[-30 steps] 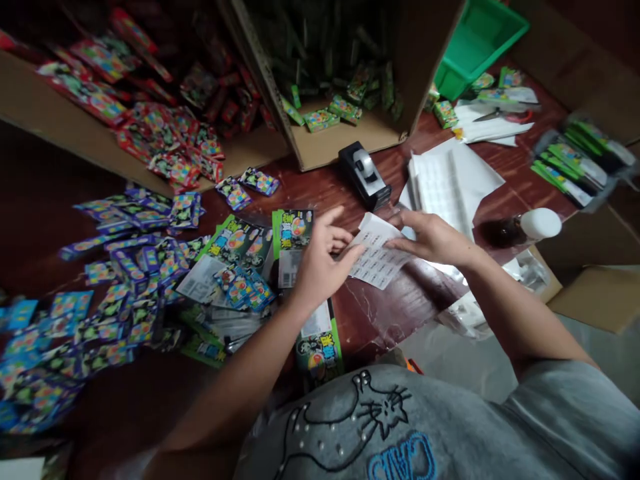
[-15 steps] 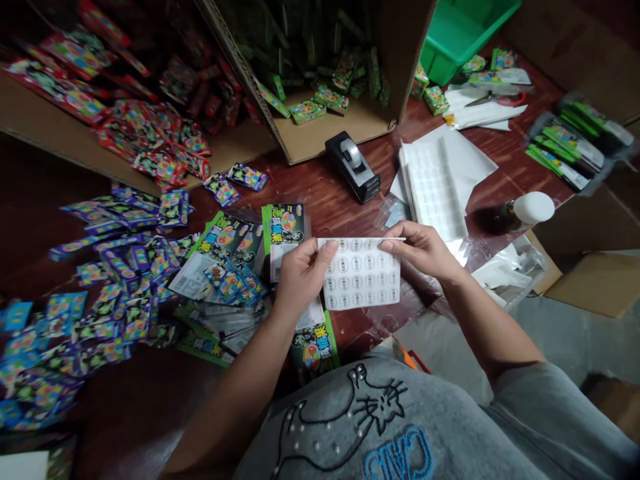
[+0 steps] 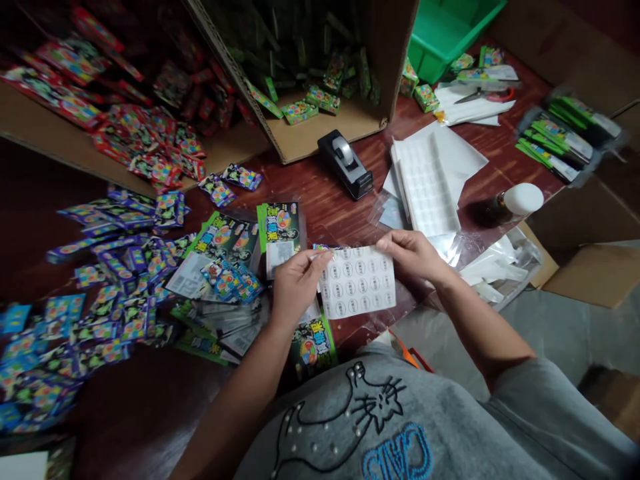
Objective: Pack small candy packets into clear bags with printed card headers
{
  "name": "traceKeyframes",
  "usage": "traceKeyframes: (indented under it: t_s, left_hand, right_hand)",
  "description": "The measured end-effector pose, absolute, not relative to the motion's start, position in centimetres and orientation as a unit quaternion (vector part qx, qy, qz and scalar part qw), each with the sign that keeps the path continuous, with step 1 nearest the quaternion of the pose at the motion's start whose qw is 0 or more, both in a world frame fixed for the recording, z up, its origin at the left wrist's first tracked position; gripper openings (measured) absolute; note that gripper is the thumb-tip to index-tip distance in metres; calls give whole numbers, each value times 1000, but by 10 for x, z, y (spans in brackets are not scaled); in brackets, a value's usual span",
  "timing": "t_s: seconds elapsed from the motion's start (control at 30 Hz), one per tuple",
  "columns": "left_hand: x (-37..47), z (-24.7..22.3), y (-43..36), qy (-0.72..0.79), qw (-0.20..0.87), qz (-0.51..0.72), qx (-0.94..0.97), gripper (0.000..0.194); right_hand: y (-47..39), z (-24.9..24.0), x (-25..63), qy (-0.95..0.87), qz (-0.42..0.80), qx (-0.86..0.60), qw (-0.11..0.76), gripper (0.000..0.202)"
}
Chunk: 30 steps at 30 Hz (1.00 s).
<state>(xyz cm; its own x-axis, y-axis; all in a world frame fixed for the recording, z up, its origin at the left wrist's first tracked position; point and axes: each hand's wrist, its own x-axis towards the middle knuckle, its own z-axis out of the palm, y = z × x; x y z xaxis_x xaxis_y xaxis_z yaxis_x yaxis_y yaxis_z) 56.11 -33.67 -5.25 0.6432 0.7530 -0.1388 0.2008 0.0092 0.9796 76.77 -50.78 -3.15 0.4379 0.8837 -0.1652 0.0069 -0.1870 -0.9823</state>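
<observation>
A white sheet of round stickers point(image 3: 359, 283) hangs in front of me, held by its upper corners. My left hand point(image 3: 300, 283) pinches the upper left corner between thumb and fingers. At the upper right corner, my right hand point(image 3: 413, 253) has its thumb and fingers closed on the same sheet. Printed candy bags point(image 3: 283, 227) lie just left of and behind my left hand, and another bag point(image 3: 315, 347) lies below the sheet. Beyond my right hand rests a stack of sticker sheets point(image 3: 427, 183).
Behind the sheet stands a black tape dispenser point(image 3: 345, 165). Cartons of red packets point(image 3: 145, 140) and green packets point(image 3: 300, 111) are at the back, purple packets point(image 3: 120, 267) at left. A white-capped bottle point(image 3: 523, 199), scissors point(image 3: 485, 95) and green bin point(image 3: 450, 33) are at right.
The sticker sheet has tilted, its right edge now higher than its left, and sits slightly lower in view. The surroundings have shifted a little to the left in view.
</observation>
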Motion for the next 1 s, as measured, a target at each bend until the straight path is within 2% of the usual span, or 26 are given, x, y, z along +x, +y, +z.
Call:
traceKeyframes:
  t_s: [0.13,0.27,0.4,0.53,0.73,1.0]
  left_hand:
    - [556,-56,-338,350,592,221,692,35]
    - [553,-57,-342,337,564,224,720,33]
    - [549,-59,-347,323,600,219,698,36]
    - [548,-61,-351,324,628,210,676,37]
    - [549,-66,-350,360,626,187,666,40]
    - [556,-73,-357,339,586,180,713,30]
  right_hand:
    - [-504,-19,798,-433,437,-646,452,54]
    - [-497,-16,816,-501,512,-585,380,47]
    - [-497,-26,808,-456,500,-594,435,42]
    - [-502,-33,795,-430,461,-603,490,45]
    - [-510,-20,805,-494,413,-646,409,52]
    - [-498,-14,817,-608,365,-598,373,33]
